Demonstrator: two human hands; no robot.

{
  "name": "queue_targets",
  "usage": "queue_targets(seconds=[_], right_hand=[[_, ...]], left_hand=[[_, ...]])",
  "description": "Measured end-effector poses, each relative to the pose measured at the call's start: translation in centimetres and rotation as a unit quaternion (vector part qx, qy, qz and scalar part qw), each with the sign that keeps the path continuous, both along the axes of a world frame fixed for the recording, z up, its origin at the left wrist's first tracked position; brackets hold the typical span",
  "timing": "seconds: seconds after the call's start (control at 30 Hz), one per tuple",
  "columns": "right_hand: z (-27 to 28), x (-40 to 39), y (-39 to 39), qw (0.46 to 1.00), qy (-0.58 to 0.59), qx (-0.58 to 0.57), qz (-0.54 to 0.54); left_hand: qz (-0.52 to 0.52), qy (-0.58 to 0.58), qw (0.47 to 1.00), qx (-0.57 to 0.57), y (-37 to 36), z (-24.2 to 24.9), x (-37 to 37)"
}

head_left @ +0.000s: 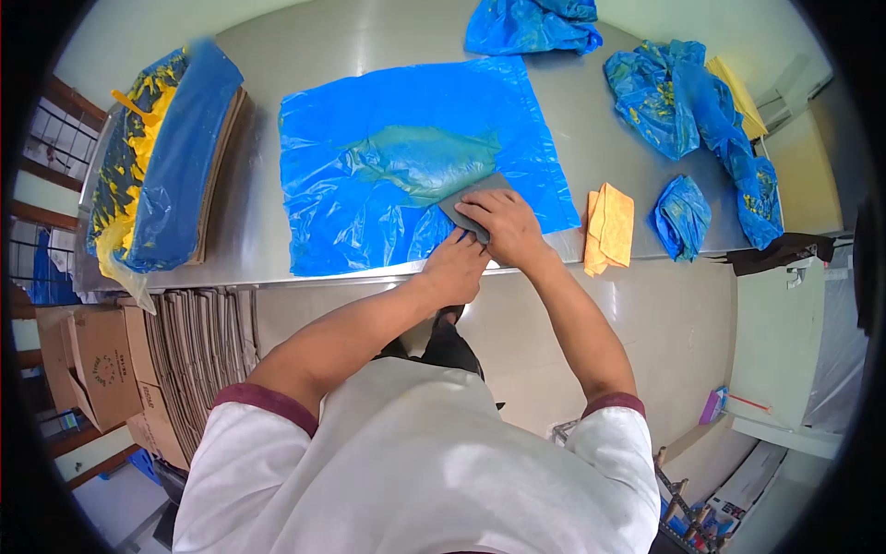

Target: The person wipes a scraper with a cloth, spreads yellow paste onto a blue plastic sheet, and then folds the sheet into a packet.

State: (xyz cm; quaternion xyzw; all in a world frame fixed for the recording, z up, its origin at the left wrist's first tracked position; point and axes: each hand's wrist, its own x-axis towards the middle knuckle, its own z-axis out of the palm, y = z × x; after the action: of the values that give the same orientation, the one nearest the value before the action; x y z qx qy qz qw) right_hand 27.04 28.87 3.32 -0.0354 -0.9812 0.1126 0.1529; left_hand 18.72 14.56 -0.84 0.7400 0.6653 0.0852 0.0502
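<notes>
A flat blue plastic bag (369,102) lies spread on the metal table, with a greenish smear of yellow paste (425,162) showing at its middle. My right hand (506,222) is closed on a grey flat scraper (454,210), which rests on the bag at the near edge of the smear. Just below the scraper, my left hand (457,266) grips the bag's near edge, its fingertips close to the right hand. Part of the scraper is hidden under the right hand's fingers.
At left stands a blue-lined cardboard box (189,166) of yellow paste with a yellow spatula (134,106) in it. Right of the bag lie a folded orange cloth (609,229) and crumpled blue bags (681,217). Another crumpled bag (532,26) is at the back. Flattened cartons (203,332) stand below.
</notes>
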Motion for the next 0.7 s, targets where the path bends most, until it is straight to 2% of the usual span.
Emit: queue_targets(seconds=[0.13,0.23,0.37,0.47,0.53,0.67,0.7], right_hand=[[2.2,1.0,-1.8,0.998,0.037,-0.041,-0.039],[3.7,2.0,-5.1,0.99,-0.131,-0.038,-0.024],[1.7,0.7,-7.5,0.995,-0.055,-0.05,-0.063],[-0.5,-1.1,-7.6,0.995,0.022,-0.049,-0.081],[-1.0,-2.7,-7.5,0.994,0.021,-0.047,-0.095],[-0.7,-3.2,-7.4,0.993,0.051,-0.038,-0.095],[0.0,-2.9,-7.3,0.993,0.049,-0.039,-0.103]], left_hand=[[-0.002,-0.076,0.997,-0.007,-0.7,0.2,-0.6],[0.023,-0.084,0.996,-0.029,-4.1,-0.1,-0.3],[0.02,-0.029,0.996,-0.088,-4.9,-1.0,0.4],[0.021,-0.045,0.996,-0.069,-4.9,-1.3,0.4],[0.019,-0.061,0.996,-0.067,-5.0,-1.9,0.5],[0.028,-0.08,0.996,-0.006,-4.5,-2.4,0.5],[0.026,-0.059,0.997,0.047,-4.4,-1.8,0.5]])
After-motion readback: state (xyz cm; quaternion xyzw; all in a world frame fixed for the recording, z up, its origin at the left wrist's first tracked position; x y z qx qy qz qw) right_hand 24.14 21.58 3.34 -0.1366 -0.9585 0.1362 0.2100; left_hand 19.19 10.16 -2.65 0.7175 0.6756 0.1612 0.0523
